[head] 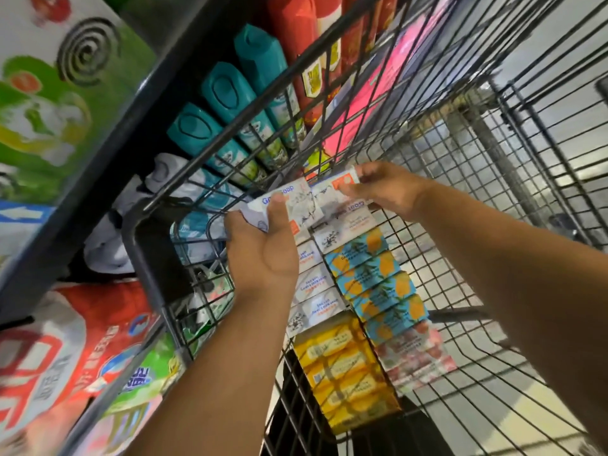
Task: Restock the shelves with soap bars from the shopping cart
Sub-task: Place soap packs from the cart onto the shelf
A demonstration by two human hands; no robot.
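Both my hands are inside the wire shopping cart (460,166). My left hand (260,255) grips a white goat-soap box (296,205) at its left end, thumb across the top. My right hand (385,189) pinches a second white goat-soap box (335,192) at its far end. The two boxes touch side by side above the cart's stock. Below them lie rows of soap bars: white boxes (312,291), blue boxes with orange fruit (371,284), yellow boxes (345,373) and pale red-patterned boxes (414,357).
A dark shelf edge (108,166) runs along the cart's left side. Behind it stand teal bottles (223,93), red bottles (296,44) and pink packs (371,93). Green and white cartons (56,93) sit above left, red detergent bags (65,357) below left. Grey floor lies to the right.
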